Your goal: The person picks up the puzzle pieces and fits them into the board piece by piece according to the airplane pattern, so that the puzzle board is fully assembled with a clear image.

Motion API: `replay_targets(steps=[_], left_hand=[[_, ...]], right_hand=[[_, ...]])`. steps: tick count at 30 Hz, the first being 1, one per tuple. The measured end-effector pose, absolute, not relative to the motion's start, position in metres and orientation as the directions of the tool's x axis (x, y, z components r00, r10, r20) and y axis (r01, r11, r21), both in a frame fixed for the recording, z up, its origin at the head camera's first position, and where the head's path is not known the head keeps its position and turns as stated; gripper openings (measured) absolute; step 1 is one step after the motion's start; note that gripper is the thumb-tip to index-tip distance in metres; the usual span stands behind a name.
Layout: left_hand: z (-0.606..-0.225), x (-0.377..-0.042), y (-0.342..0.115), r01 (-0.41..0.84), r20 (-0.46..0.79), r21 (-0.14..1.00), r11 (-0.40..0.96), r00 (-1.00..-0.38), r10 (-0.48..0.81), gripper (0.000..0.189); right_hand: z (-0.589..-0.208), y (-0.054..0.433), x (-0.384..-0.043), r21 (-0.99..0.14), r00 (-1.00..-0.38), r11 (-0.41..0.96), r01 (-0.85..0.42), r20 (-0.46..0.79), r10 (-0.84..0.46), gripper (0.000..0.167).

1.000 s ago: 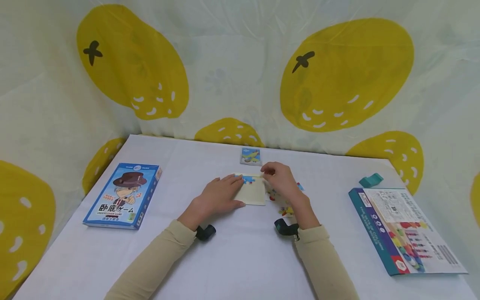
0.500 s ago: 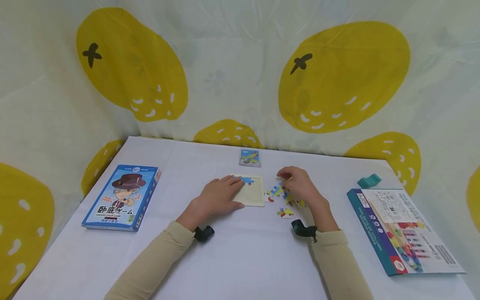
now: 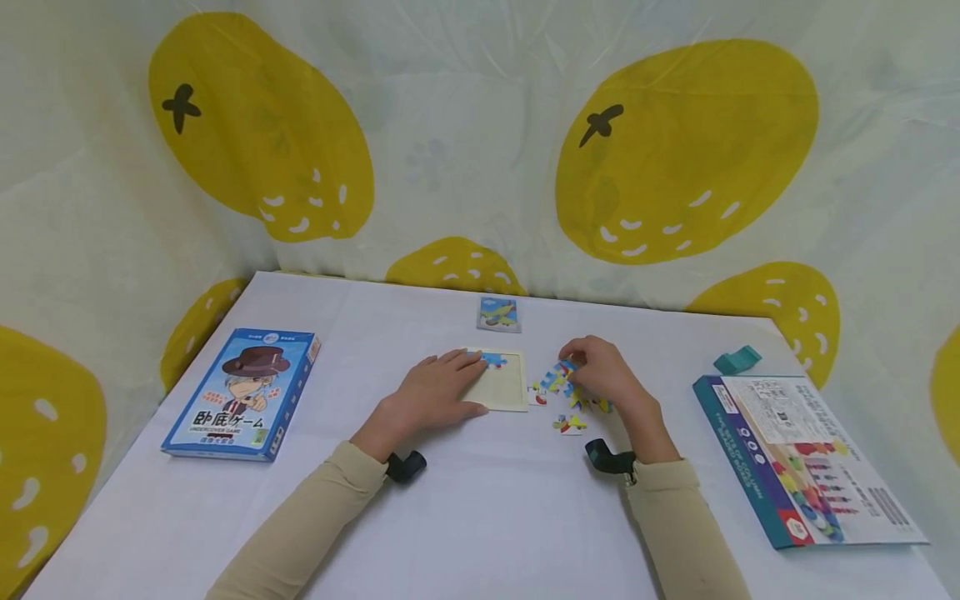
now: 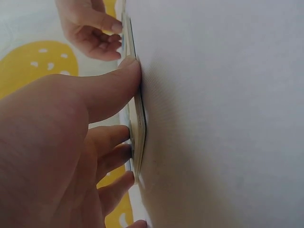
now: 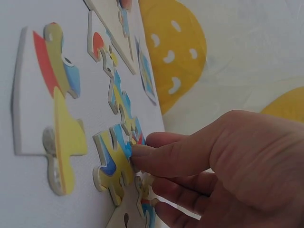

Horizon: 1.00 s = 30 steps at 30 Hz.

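A small pale wooden puzzle tray (image 3: 504, 395) lies mid-table, with blue jigsaw pieces (image 3: 495, 361) along its far edge. My left hand (image 3: 433, 390) rests on the tray's left side, fingers extended and thumb at the near edge; the left wrist view shows the thumb and fingertips against the tray (image 4: 139, 142). To the right, my right hand (image 3: 606, 373) is down at a heap of loose jigsaw pieces (image 3: 555, 379). In the right wrist view its thumb and index finger pinch a blue, red and yellow jigsaw piece (image 5: 138, 137), partly hidden by them.
A yellow-and-blue jigsaw piece (image 3: 570, 424) lies nearest the front. Behind the tray is a small airplane picture card (image 3: 498, 314). A blue game box (image 3: 242, 393) lies at left; a bead game box (image 3: 810, 462) and a teal tape-like object (image 3: 738, 360) lie at right.
My right hand has left the tray's upper right corner, moved right to the loose pieces and lowered its fingers among them. My left hand has stayed on the tray.
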State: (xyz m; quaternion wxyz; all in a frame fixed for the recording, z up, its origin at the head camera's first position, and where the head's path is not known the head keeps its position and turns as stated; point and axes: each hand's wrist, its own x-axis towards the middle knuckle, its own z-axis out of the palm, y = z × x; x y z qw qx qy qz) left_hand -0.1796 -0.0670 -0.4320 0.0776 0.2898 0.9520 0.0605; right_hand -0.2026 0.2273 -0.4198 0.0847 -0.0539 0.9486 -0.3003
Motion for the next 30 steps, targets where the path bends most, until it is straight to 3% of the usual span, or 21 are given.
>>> replay_targets(steps=[8, 14, 21, 30], left_hand=[[-0.4322, -0.1796, -0.067, 0.539, -0.12, 0.156, 0.828, -0.821, 0.558, 0.076], [-0.433, -0.1801, -0.0668, 0.54, -0.113, 0.163, 0.826, -0.821, 0.559, 0.076], [-0.4343, -0.1805, -0.0662, 0.534, -0.119, 0.166, 0.829, -0.823, 0.555, 0.076], [-0.434, -0.1812, -0.0669, 0.537, -0.124, 0.161, 0.828, -0.821, 0.557, 0.076]], right_hand=[[-0.4217, 0.2267, -0.203, -0.577, -0.976, 0.816, -0.023, -0.163, -0.143, 0.036], [-0.4225, 0.2272, -0.2052, -0.551, -0.972, 0.833, -0.042, -0.17, -0.161, 0.027], [-0.4227, 0.2227, -0.2089, -0.521, -0.95, 0.851, -0.065, -0.227, -0.212, 0.048], [-0.4167, 0.2214, -0.2053, -0.498, -0.951, 0.866, -0.053, -0.24, -0.196, 0.033]])
